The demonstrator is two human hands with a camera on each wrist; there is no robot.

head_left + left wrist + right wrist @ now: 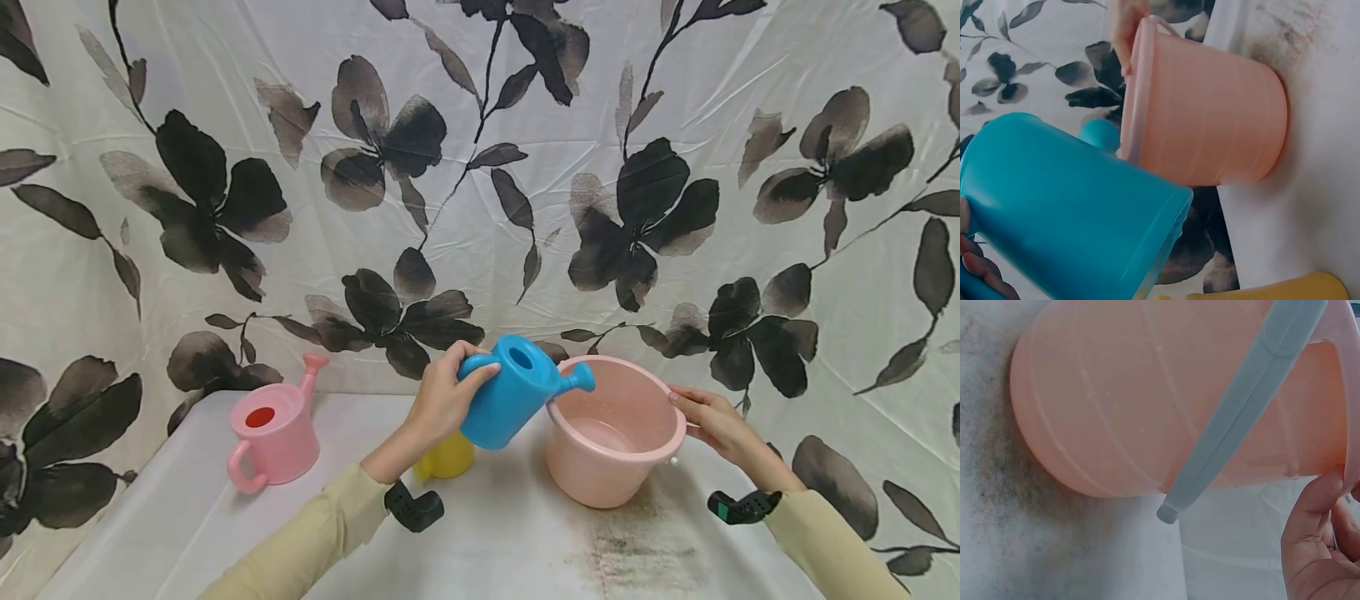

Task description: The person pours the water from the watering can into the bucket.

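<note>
My left hand [438, 400] grips the handle of a blue watering can [498, 408], held up off the table and tipped toward the right. Its spout [577, 378] reaches over the left rim of a pink bucket [596, 479], whose inside shows pale and wet-looking. At the bucket's right side, my right hand [712, 425] pinches the rim, thumb below it in the right wrist view. The bucket's grey-looking bail handle [1235, 425] hangs down across its wall there. In the left wrist view the can's underside edge [1160, 244] faces the table.
A pink watering can [277, 437] stands at the table's left. Partly hidden behind my left wrist and the blue can is a yellow object [452, 458]. Dark stains [637, 554] mark the white table [510, 533] in front of the bucket. A flower-patterned cloth [480, 242] hangs behind.
</note>
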